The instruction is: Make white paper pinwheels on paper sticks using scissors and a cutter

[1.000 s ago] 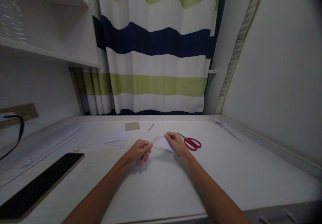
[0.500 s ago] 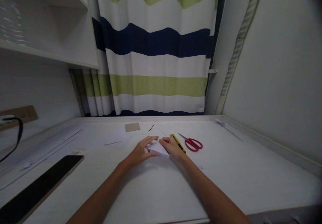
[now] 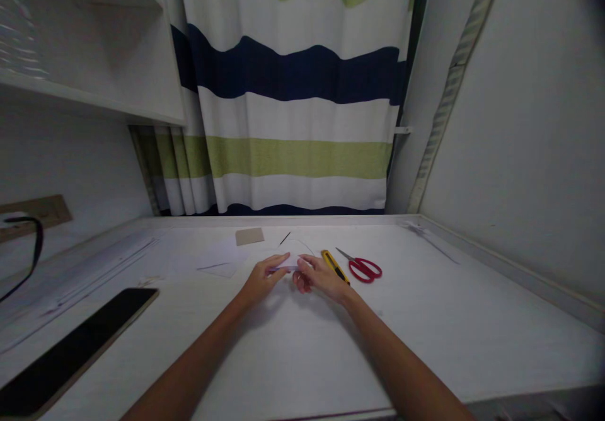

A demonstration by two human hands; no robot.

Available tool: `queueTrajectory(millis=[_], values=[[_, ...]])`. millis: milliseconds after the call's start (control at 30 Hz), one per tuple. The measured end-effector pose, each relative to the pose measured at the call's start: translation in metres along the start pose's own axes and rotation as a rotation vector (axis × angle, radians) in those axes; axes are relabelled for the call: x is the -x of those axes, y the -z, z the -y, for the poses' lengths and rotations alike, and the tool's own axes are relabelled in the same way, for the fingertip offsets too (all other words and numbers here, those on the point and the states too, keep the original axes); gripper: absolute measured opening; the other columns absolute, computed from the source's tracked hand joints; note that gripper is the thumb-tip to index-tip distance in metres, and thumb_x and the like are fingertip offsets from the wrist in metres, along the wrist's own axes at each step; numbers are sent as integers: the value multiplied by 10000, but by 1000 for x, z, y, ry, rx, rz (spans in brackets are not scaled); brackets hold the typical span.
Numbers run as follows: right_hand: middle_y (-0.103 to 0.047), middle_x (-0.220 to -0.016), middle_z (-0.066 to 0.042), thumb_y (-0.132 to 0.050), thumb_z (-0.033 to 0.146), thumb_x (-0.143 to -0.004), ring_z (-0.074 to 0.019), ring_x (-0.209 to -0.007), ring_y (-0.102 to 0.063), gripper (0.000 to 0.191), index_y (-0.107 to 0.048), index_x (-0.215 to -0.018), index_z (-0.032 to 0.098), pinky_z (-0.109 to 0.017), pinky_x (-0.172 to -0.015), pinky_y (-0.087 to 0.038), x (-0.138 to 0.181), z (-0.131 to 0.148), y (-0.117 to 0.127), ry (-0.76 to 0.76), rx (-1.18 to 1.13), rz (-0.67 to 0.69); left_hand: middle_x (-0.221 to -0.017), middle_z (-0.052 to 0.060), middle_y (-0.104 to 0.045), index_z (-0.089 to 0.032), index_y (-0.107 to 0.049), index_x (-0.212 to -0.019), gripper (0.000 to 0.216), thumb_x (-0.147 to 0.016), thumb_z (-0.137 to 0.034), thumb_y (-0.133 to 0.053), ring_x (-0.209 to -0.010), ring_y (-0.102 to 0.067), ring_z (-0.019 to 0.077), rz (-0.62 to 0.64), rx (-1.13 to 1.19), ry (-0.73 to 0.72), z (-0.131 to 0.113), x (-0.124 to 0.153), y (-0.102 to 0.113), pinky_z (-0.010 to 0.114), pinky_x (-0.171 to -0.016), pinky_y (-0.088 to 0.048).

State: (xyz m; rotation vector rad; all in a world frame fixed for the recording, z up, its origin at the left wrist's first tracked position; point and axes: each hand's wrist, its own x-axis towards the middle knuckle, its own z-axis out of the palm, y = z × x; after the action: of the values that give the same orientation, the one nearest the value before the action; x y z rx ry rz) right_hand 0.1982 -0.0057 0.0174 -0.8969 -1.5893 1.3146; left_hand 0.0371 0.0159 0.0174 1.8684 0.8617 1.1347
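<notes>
1. Lying at the lower left of the frame, a black slab (image 3: 85, 345) (its rim is beige) rests on the white desk (image 3: 293, 358).
2. Just below the middle of the frame, the left hand (image 3: 263, 277) pinches a piece of white paper (image 3: 292, 261) between thumb and fingers; the right hand (image 3: 324, 277) grasps its right end, lower fingers curled.
3. Right of centre, a yellow cutter (image 3: 335, 266) lies just beside red-handled scissors (image 3: 363, 270).
4. Farther back, left of centre, sits a beige card (image 3: 249, 236).
5. Behind everything, a striped curtain (image 3: 302, 118) fills the upper middle.
</notes>
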Motion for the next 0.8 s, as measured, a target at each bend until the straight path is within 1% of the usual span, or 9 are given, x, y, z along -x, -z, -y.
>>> queueTrajectory(millis=[67, 100, 233, 333, 400, 467, 600, 733, 800], values=[[-537, -585, 13, -517, 447, -682, -70, -419, -462, 341, -490, -855, 154, -199, -404, -330, 2, 2, -2, 35, 14, 1, -1002, 81, -593, -174, -609, -951, 317, -651, -265, -555, -804, -542, 194, -26, 54, 38, 1, -1, 1, 296, -682, -431], [-534, -581, 16, -534, 424, -677, -67, -422, -458, 328, -492, -852, 150, -198, -410, -331, 2, 3, -3, 56, 26, -10, -1003, 74, -594, -180, -620, -928, 300, -649, -265, -550, -787, -542, 190, -37, 88, 56, 2, -2, 1, 288, -656, -433], [-511, -522, 26, -496, 401, -710, -62, -403, -437, 265, -493, -750, 138, -200, -416, -333, -1, 0, -4, 94, 51, -63, -985, 62, -603, -172, -656, -830, 242, -629, -254, -548, -853, -515, 206, -68, 252, 121, 5, -4, -1, 262, -624, -427], [-506, -507, 29, -504, 385, -704, -64, -404, -440, 246, -483, -695, 141, -203, -426, -341, -3, -3, -3, 90, 43, -64, -819, 78, -639, -121, -660, -708, 206, -630, -253, -523, -770, -535, 193, -93, 406, 171, 7, -6, -4, 263, -615, -426], [-504, -506, 28, -512, 371, -698, -62, -407, -441, 236, -480, -659, 141, -203, -436, -345, -3, -3, -3, 85, 35, -60, -709, 73, -634, -102, -637, -635, 209, -637, -246, -486, -703, -543, 179, -108, 516, 206, 7, -7, -5, 267, -610, -430], [-499, -504, 26, -504, 358, -702, -60, -405, -436, 231, -477, -630, 140, -203, -439, -344, -3, -3, -3, 74, 26, -53, -684, 65, -626, -100, -620, -643, 213, -640, -230, -450, -684, -546, 172, -112, 617, 245, 4, -8, -5, 277, -619, -439], [-494, -515, 23, -470, 341, -715, -61, -403, -426, 213, -461, -625, 148, -203, -432, -335, -1, -1, -6, 35, 14, -32, -723, 52, -622, -116, -597, -701, 208, -648, -188, -409, -700, -554, 158, -112, 762, 314, -4, -6, 0, 290, -680, -452], [-496, -514, 13, -458, 347, -705, -73, -407, -422, 212, -465, -631, 149, -213, -433, -339, -2, -3, -6, 5, 55, -20, -727, 57, -620, -118, -590, -711, 199, -646, -161, -407, -706, -562, 162, -122, 816, 350, -8, -4, 2, 302, -698, -457], [-504, -541, 0, -467, 342, -697, -93, -460, -445, 201, -474, -647, 148, -229, -471, -355, -3, -5, -5, 15, 109, -77, -749, 67, -623, -107, -597, -728, 204, -648, -155, -417, -727, -564, 169, -130, 803, 344, -8, -4, 0, 304, -705, -453]])
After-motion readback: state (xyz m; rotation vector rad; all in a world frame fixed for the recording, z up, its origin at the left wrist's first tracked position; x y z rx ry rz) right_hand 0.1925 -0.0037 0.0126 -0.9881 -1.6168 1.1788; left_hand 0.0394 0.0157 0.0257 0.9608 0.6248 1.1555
